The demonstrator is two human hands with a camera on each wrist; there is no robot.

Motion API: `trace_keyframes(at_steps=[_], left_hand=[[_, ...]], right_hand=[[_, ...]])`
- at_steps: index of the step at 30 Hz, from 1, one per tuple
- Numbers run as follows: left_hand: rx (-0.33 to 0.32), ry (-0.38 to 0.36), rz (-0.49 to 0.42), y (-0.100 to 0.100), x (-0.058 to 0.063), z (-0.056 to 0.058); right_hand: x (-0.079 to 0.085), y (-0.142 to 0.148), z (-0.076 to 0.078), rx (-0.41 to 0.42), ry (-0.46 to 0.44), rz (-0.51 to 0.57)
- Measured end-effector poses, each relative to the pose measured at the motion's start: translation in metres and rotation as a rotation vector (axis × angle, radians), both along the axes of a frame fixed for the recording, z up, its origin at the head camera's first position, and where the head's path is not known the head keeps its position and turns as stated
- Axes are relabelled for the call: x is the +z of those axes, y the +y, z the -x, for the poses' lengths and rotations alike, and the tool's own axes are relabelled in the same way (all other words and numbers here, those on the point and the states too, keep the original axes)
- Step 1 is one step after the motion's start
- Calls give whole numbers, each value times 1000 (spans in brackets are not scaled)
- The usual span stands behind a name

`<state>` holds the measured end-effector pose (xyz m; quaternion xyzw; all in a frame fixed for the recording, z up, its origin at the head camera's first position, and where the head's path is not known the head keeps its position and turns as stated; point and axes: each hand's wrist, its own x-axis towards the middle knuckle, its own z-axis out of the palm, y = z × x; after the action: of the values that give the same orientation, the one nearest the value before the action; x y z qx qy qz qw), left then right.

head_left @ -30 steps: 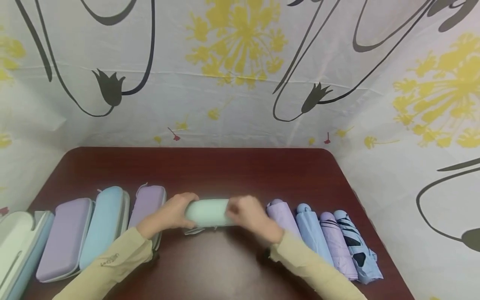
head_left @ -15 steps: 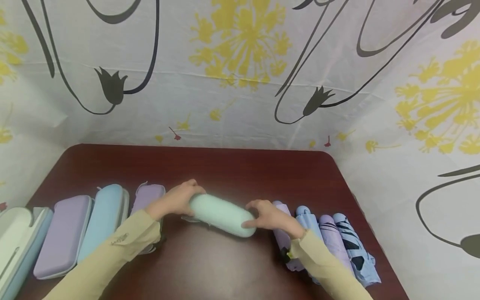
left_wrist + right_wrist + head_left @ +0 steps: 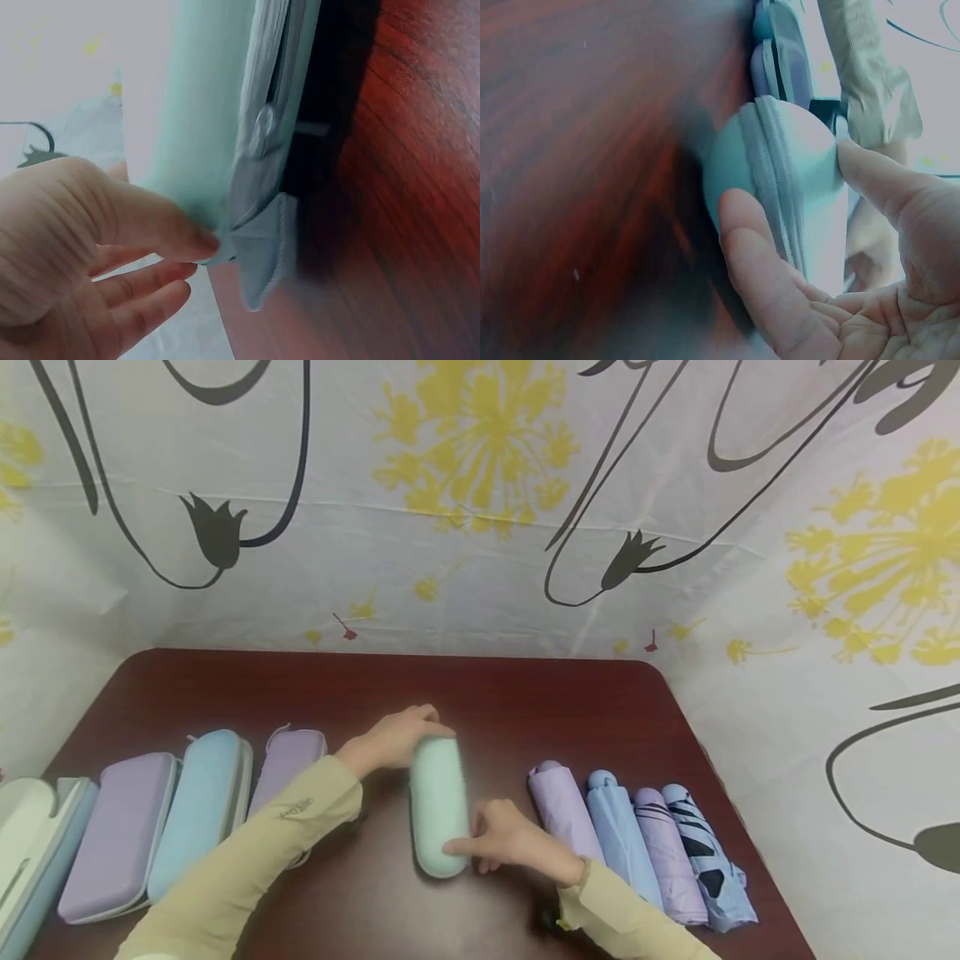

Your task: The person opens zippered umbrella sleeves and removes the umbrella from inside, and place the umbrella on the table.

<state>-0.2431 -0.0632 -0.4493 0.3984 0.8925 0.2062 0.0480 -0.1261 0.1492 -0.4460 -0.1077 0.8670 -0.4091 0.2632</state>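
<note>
A mint-green zippered pencil case (image 3: 438,806) lies lengthwise, pointing away from me, at the middle of the dark red table (image 3: 390,910). My left hand (image 3: 397,739) grips its far end, the thumb on top. In the left wrist view, a grey zipper (image 3: 262,75) runs along the case's side, with a fabric tab (image 3: 259,247) at the end beside the thumb. My right hand (image 3: 510,839) holds the near right corner, thumb on the top face and index finger low by the side. The right wrist view shows the zipper (image 3: 776,172) curving round the near end.
To the left stand several cases: a pale green and blue one (image 3: 30,852), a purple one (image 3: 123,835), a blue one (image 3: 198,810) and another purple one (image 3: 292,760). Folded umbrellas (image 3: 626,839) lie in a row at right. A patterned cloth (image 3: 450,577) hangs behind.
The pencil case has turned from crosswise to lengthwise. My left hand has moved right and slightly away with its end; my right hand has come round to the near end.
</note>
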Motion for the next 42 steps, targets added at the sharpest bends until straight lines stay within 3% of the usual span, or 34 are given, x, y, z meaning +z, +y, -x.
trace_keyframes(at_steps=[6, 9, 12, 19, 23, 30, 33, 39, 42], left_hand=[[-5, -4, -27, 6, 5, -1], [45, -47, -52, 9, 7, -6], [159, -103, -79, 16, 6, -16], [511, -198, -207, 36, -4, -53], [622, -227, -269, 38, -8, -65], [668, -337, -377, 21, -13, -75], [705, -447, -412, 12, -12, -78], [761, -709, -566, -5, -6, -85], [755, -798, -671, -10, -5, -87]], right_hand=[[-3, -7, -6, 0, -3, 36], [-4, -8, -6, 7, -6, 59], [-5, -7, -5, 43, 18, 84], [-7, -2, 0, 150, 150, 111], [-7, -1, 1, 149, 184, 110], [-10, 0, 5, 116, 293, 84], [-10, 0, 5, 67, 359, 75], [-10, -12, 7, -35, 697, 52], [-8, -22, 10, -46, 733, 39]])
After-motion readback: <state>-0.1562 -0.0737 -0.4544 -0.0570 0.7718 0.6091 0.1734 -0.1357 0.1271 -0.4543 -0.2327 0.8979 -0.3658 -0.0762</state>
